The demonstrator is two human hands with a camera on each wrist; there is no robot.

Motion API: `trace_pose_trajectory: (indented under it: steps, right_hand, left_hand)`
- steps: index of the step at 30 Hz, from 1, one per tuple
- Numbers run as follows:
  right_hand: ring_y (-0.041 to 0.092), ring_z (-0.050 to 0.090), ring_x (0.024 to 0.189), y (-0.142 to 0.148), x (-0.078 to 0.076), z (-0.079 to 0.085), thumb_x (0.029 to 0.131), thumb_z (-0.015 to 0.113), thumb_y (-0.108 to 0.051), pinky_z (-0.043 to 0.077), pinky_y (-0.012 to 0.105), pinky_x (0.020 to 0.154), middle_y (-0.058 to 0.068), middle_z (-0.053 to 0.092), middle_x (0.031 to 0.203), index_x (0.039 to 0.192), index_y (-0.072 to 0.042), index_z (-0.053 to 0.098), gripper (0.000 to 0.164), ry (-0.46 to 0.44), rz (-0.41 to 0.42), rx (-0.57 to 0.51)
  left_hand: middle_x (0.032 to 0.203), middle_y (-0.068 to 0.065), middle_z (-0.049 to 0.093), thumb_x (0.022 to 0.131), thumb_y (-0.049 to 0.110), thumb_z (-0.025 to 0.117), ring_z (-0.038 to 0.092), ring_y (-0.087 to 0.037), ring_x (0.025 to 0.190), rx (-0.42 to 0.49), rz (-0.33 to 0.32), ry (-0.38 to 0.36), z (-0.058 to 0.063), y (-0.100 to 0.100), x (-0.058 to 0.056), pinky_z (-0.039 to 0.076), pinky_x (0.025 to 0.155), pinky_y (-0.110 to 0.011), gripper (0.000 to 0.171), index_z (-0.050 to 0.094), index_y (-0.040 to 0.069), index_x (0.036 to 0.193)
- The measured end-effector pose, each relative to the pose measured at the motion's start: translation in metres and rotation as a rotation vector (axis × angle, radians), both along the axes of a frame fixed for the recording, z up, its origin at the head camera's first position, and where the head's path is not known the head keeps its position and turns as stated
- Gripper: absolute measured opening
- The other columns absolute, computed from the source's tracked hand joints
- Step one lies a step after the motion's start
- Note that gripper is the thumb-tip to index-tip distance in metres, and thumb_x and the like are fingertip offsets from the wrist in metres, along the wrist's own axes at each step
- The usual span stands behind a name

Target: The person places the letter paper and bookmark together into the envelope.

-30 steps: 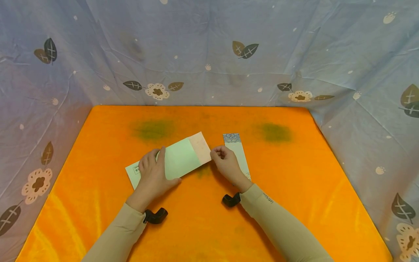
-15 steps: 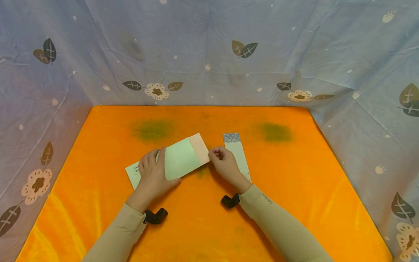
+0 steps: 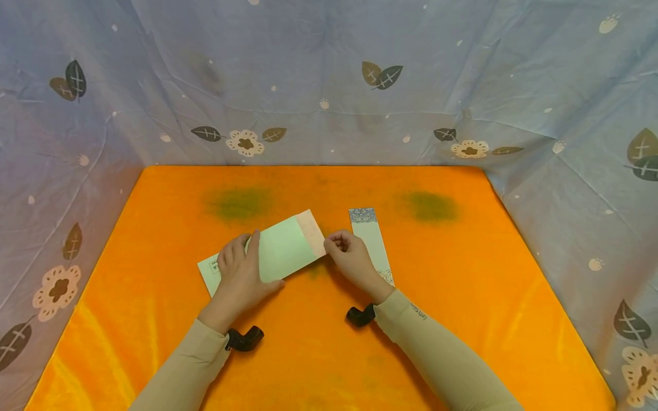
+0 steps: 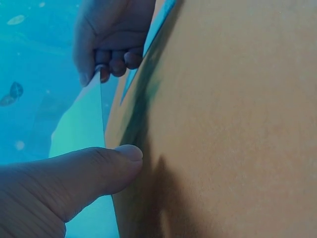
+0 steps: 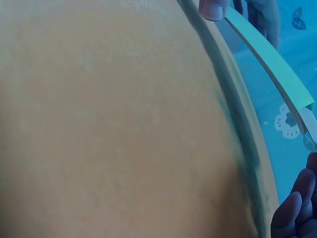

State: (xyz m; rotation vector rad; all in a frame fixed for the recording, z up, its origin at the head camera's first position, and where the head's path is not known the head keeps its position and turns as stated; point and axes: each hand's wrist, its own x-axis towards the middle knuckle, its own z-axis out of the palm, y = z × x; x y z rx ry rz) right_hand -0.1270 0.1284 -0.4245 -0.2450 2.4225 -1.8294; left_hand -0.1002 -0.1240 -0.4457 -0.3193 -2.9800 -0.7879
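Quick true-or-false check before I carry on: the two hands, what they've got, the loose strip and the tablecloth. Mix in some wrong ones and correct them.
1. The left hand holds the green envelope. True.
2. The right hand pinches the pink card at a corner. True.
3. The pink card is entirely inside the green envelope. False: its end sticks out.
4. In the head view, the patterned strip lies left of the green envelope. False: it lies to the right.
5. The patterned strip is blue at its far end. True.
6. In the head view, the tablecloth is white. False: it is orange.
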Motion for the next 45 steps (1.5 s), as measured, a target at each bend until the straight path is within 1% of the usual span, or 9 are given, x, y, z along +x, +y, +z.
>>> trace_pose_trajectory:
  steps: [4,8,13,20,27,39,45]
  right_hand:
    - [0.016,0.049,0.066,-0.0017,0.0011,0.001,0.097,0.058,-0.007,0.044,0.024,0.059,0.018,0.06,0.086,0.101,0.005,0.063,0.014,-0.01,0.002,-0.004]
    - [0.017,0.05,0.065,-0.0021,0.0012,-0.0003,0.097,0.058,-0.008,0.045,0.025,0.058,0.019,0.06,0.087,0.102,0.005,0.063,0.015,-0.015,0.02,-0.008]
    - [0.016,0.05,0.067,-0.0027,0.0011,-0.0012,0.097,0.058,-0.01,0.046,0.025,0.059,0.017,0.061,0.089,0.104,0.005,0.063,0.017,-0.024,0.043,-0.003]
    - [0.018,0.048,0.066,-0.0042,0.0017,-0.0006,0.097,0.058,-0.009,0.043,0.024,0.059,0.018,0.06,0.087,0.103,0.005,0.063,0.016,-0.023,0.062,-0.005]
    - [0.019,0.047,0.066,-0.0049,0.0022,0.0008,0.097,0.058,-0.009,0.041,0.024,0.059,0.02,0.06,0.087,0.103,0.005,0.064,0.016,-0.018,0.068,0.0]
    - [0.019,0.049,0.07,-0.0062,0.004,0.0029,0.097,0.058,-0.009,0.041,0.026,0.063,0.021,0.062,0.09,0.104,0.005,0.065,0.017,-0.005,0.089,0.032]
    - [0.021,0.053,0.074,-0.0066,0.0049,0.0034,0.098,0.057,-0.01,0.044,0.027,0.065,0.016,0.064,0.092,0.106,0.003,0.066,0.018,-0.007,0.102,0.07]
  left_hand:
    - [0.147,-0.026,0.018,0.067,0.049,0.086,0.015,-0.044,0.132,-0.004,0.0,-0.005,0.0002,0.0002,0.0,0.006,0.106,-0.06,0.12,0.017,0.001,0.152]
    - [0.146,-0.026,0.018,0.067,0.049,0.086,0.016,-0.044,0.132,-0.005,0.0,-0.004,0.0003,0.0003,0.0,0.006,0.106,-0.061,0.12,0.018,0.0,0.152]
    - [0.146,-0.026,0.018,0.067,0.049,0.086,0.016,-0.044,0.132,-0.01,-0.002,-0.003,0.0004,0.0005,-0.0001,0.006,0.106,-0.061,0.119,0.018,0.0,0.152]
    - [0.147,-0.026,0.017,0.068,0.049,0.085,0.015,-0.045,0.132,-0.013,-0.005,-0.011,0.0017,0.0007,-0.0002,0.006,0.106,-0.061,0.119,0.018,0.0,0.152]
    - [0.146,-0.026,0.018,0.067,0.049,0.085,0.016,-0.044,0.131,-0.013,-0.006,-0.009,0.0006,0.0006,-0.0005,0.006,0.106,-0.06,0.119,0.018,0.0,0.152]
    - [0.146,-0.026,0.019,0.067,0.046,0.087,0.016,-0.044,0.131,0.0,-0.007,-0.012,0.0018,0.0019,-0.0003,0.005,0.106,-0.06,0.119,0.018,-0.001,0.152]
    - [0.145,-0.027,0.019,0.066,0.045,0.087,0.016,-0.045,0.13,-0.001,-0.015,0.004,0.0015,0.0022,-0.0002,0.006,0.106,-0.06,0.118,0.019,-0.002,0.151]
